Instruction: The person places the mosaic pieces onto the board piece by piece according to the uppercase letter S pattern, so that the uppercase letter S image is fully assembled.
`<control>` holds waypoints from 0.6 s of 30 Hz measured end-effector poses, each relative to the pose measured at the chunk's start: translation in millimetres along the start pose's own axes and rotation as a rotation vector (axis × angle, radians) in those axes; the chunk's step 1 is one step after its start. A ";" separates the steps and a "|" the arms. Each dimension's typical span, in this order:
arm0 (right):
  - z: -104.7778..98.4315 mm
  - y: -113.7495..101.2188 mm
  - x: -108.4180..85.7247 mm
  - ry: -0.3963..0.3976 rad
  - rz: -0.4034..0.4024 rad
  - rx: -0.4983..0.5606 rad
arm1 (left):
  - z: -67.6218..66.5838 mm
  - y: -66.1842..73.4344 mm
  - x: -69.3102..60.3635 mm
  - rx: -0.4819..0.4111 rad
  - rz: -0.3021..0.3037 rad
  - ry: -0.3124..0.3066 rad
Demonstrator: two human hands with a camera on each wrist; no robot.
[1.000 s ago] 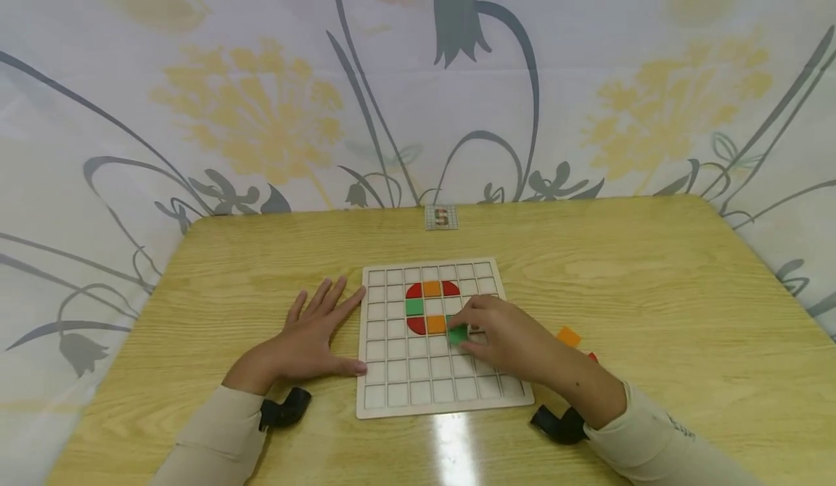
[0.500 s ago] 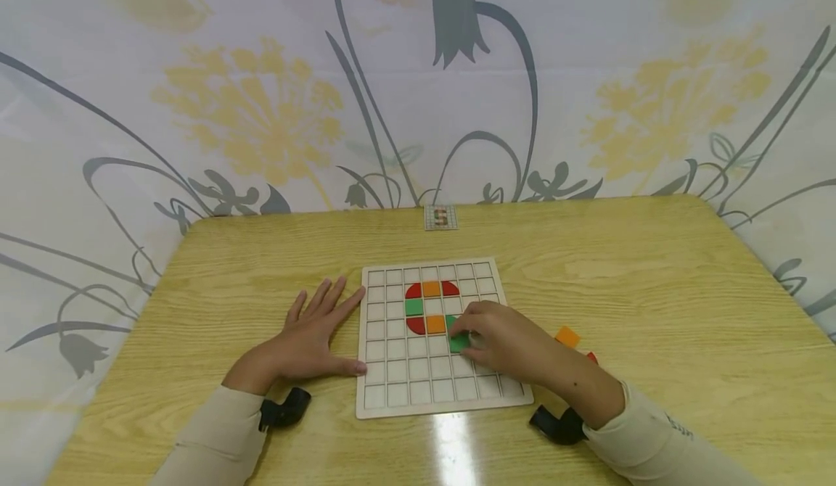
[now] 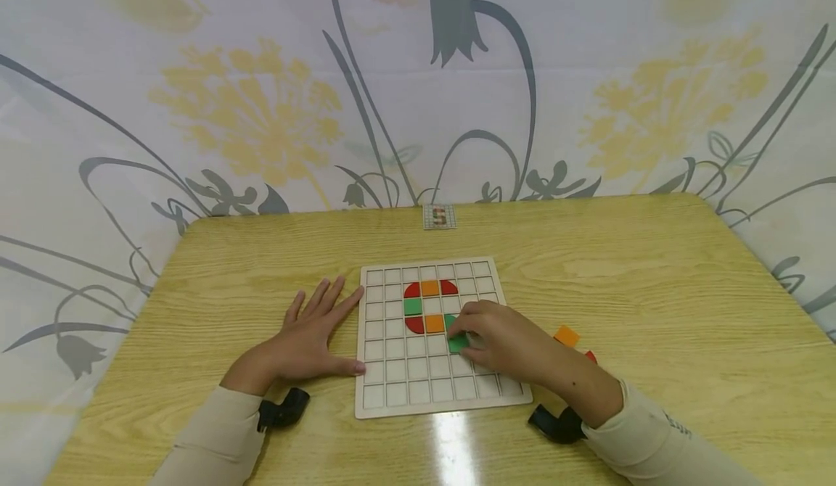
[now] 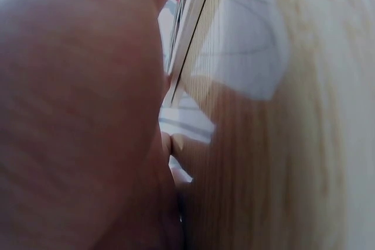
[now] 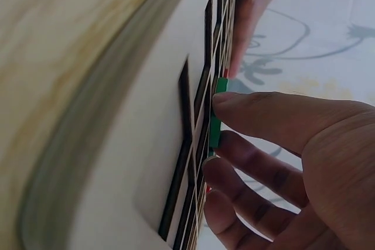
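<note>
A pale square grid board point(image 3: 418, 411) lies on the table. My right hand point(image 3: 503, 334) is over its right half and pinches a green square tile point(image 3: 459, 344) between thumb and fingers; the right wrist view shows this green tile point(image 5: 217, 127) edge-on, close against the grid. Just above it, another green piece point(image 3: 450, 320) is partly hidden by the fingers. Red rounded tiles point(image 3: 414, 324), orange square tiles point(image 3: 434, 323) and a green tile point(image 3: 413, 306) sit in the cells to the left and above. My left hand point(image 3: 303, 341) rests spread on the table, index finger and thumb touching the board's left edge.
A small pattern card point(image 3: 440, 217) lies at the table's back edge, by the flowered cloth point(image 3: 261, 109). Loose orange point(image 3: 567, 336) and red point(image 3: 591, 357) tiles are on the table beyond the right forearm. Each wrist carries a black camera mount point(image 3: 284, 409).
The right hand has moved slightly down with the green tile, so the tile lies a little lower over its cell. The left hand stays in place.
</note>
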State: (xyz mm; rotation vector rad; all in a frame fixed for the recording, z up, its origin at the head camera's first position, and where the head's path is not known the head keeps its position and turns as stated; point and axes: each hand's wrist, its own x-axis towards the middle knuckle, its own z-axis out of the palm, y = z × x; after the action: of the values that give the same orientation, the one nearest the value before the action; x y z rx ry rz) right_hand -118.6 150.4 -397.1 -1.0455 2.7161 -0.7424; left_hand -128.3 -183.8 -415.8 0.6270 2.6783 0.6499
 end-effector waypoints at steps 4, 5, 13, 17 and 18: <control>0.5 -0.2 0.5 -0.001 -0.004 -0.005 | -0.4 -0.3 -0.1 0.001 -0.001 -0.001; 0.8 0.0 0.6 -0.001 -0.004 -0.006 | -0.4 -0.2 -0.1 0.001 -0.002 -0.002; 2.9 1.2 -0.2 0.008 -0.015 -0.018 | -1.4 2.1 -0.8 -0.005 -0.004 -0.007; 2.6 1.1 -0.4 0.011 -0.017 -0.018 | -1.3 2.4 -0.3 0.000 -0.003 -0.005; 2.6 1.1 -0.6 0.011 -0.015 -0.017 | -1.1 2.3 -0.1 0.001 -0.002 -0.005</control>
State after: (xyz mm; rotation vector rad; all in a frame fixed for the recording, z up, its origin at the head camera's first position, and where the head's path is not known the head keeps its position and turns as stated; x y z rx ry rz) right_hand -118.1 150.5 -400.0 -1.0702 2.7318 -0.7305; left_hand -127.9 -182.5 -413.6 0.6257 2.6747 0.6461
